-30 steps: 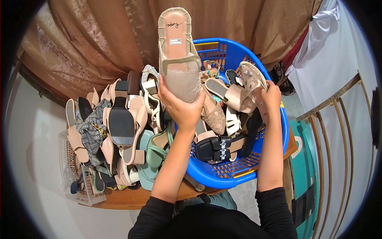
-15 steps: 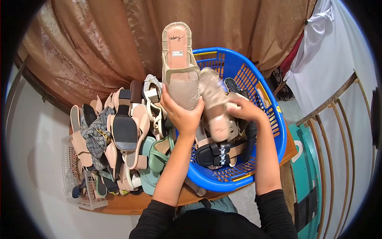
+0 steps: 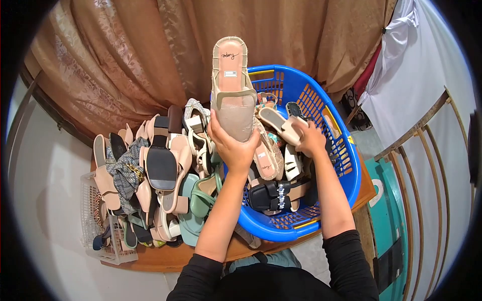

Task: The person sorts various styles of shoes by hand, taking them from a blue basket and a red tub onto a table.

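My left hand is closed around the toe of a beige slip-on shoe, held upright with its pink insole facing me. Over the blue basket, my right hand grips a cream sandal. Below that sandal, a beige shoe with a pink insole lies in the basket. Beside it are a white sandal and a black sandal with a jewelled strap.
A pile of sandals and heeled shoes covers the left part of the wooden table. A clear plastic basket stands at its left end. A brown curtain hangs behind, and a wooden rack is at right.
The shoe in my left hand has moved slightly right and down. My right hand has lifted a little and now visibly holds a cream sandal. The blurred beige shoe now lies still.
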Demonstrator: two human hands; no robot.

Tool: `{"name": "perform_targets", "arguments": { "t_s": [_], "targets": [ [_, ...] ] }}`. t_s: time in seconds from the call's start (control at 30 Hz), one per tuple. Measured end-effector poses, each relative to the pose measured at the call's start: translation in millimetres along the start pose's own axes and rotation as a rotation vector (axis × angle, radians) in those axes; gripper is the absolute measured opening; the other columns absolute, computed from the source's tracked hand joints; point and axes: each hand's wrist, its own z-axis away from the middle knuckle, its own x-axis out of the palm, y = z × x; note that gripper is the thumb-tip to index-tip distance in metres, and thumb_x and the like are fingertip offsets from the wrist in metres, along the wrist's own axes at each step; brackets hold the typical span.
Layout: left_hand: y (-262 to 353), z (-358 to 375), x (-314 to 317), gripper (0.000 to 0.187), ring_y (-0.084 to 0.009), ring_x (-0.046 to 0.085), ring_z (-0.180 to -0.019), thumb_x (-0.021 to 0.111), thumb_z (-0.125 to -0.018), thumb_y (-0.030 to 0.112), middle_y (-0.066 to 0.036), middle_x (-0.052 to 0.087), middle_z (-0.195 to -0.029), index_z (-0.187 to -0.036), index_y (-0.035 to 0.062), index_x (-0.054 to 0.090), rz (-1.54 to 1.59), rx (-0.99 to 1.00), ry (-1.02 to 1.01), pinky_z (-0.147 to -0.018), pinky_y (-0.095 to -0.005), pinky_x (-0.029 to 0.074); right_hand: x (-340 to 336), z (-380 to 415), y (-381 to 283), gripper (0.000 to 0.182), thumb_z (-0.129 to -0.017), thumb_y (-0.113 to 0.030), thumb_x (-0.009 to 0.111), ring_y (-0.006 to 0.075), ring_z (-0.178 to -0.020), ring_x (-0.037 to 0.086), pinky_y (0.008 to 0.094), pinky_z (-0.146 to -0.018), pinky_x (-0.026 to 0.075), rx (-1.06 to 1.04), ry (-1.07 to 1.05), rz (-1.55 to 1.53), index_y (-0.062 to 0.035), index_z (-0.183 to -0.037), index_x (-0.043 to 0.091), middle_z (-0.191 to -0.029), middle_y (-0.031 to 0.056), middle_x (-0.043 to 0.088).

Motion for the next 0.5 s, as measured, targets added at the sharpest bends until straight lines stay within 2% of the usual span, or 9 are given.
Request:
{"name": "perform_targets", "arguments": {
  "t_s": [0.03,0.13,0.17,0.27,0.3,0.33,0.43,0.5],
  "targets": [
    [0,0,0,0.102,-0.04,0.037,-0.119,0.079,-0.056,0.018,-0.024,0.034,-0.129,-0.139,0.0029,0.021,-0.001,-0.002,0.001,-0.099,-0.0468,0.035,-6,-1,-2,0.071,-0.048,-0.021,0.078,0.0319,-0.109,0.053,0.0419,-0.087,0.047,-0.008,0.072,-0.068,-0.0343,-0.115,0.058,-0.121,0.0102,0.051],
    [-1,-1,0,0.102,-0.04,0.038,-0.119,0.079,-0.056,0.018,-0.024,0.034,-0.129,-0.139,0.0036,0.022,-0.016,0.016,0.015,-0.099,-0.0467,0.036,-13,-19,2,0.065,-0.047,-0.024,0.079,0.0305,-0.105,0.055,0.0399,-0.088,0.047,-0.008,-0.026,-0.213,-0.0285,-0.11,0.063,-0.118,0.0126,0.054],
    [-2,-1,0,0.102,-0.04,0.038,-0.119,0.079,-0.056,0.018,-0.024,0.034,-0.129,-0.139,0.0036,0.022,-0.017,0.013,0.015,-0.099,-0.0467,0.036,-13,-19,4,0.06,-0.047,-0.026,0.077,0.0302,-0.102,0.057,0.0376,-0.088,0.047,-0.052,0.013,-0.216,-0.0222,-0.106,0.066,-0.112,0.0151,0.058],
    [-3,-1,0,0.102,-0.0392,0.037,-0.119,0.079,-0.056,0.018,-0.023,0.035,-0.129,-0.139,0.0032,0.022,-0.01,0.002,0.023,-0.099,-0.0463,0.035,-18,-24,18,0.061,-0.048,-0.028,0.076,0.0318,-0.1,0.057,0.0381,-0.088,0.046,-0.075,0.071,-0.333,-0.0184,-0.107,0.066,-0.107,0.0174,0.059],
    [-3,-2,-1,0.102,-0.0389,0.037,-0.119,0.079,-0.056,0.018,-0.022,0.035,-0.13,-0.139,0.0029,0.022,-0.008,0.013,0.031,-0.1,-0.0462,0.035,-31,-20,14,0.061,-0.049,-0.027,0.075,0.0328,-0.098,0.058,0.0384,-0.089,0.046,-0.049,0.147,-0.265,-0.0156,-0.108,0.065,-0.103,0.0195,0.061],
    [-3,-3,-1,0.102,-0.0386,0.037,-0.119,0.079,-0.056,0.018,-0.022,0.036,-0.13,-0.139,0.0026,0.022,-0.005,0.023,0.039,-0.1,-0.046,0.035,-33,-23,18,0.061,-0.05,-0.027,0.075,0.0334,-0.098,0.059,0.0388,-0.088,0.046,-0.003,0.191,-0.352,-0.0143,-0.108,0.065,-0.103,0.0209,0.061],
    [-5,-3,1,0.101,-0.0385,0.037,-0.119,0.079,-0.056,0.018,-0.022,0.036,-0.13,-0.139,0.0021,0.023,0.007,0.012,0.039,-0.1,-0.046,0.034,-42,-24,22,0.06,-0.051,-0.027,0.074,0.0321,-0.098,0.06,0.0389,-0.086,0.048,0.068,0.369,-0.396,-0.01,-0.108,0.065,-0.104,0.0197,0.062],
    [-5,-3,0,0.101,-0.0385,0.037,-0.119,0.079,-0.056,0.018,-0.022,0.036,-0.13,-0.139,0.0021,0.023,0.004,0.011,0.035,-0.1,-0.046,0.034,-45,-22,24,0.059,-0.052,-0.028,0.073,0.0317,-0.099,0.06,0.0386,-0.086,0.048,0.118,0.358,-0.442,-0.0097,-0.108,0.065,-0.104,0.0196,0.063]
  ]
}}
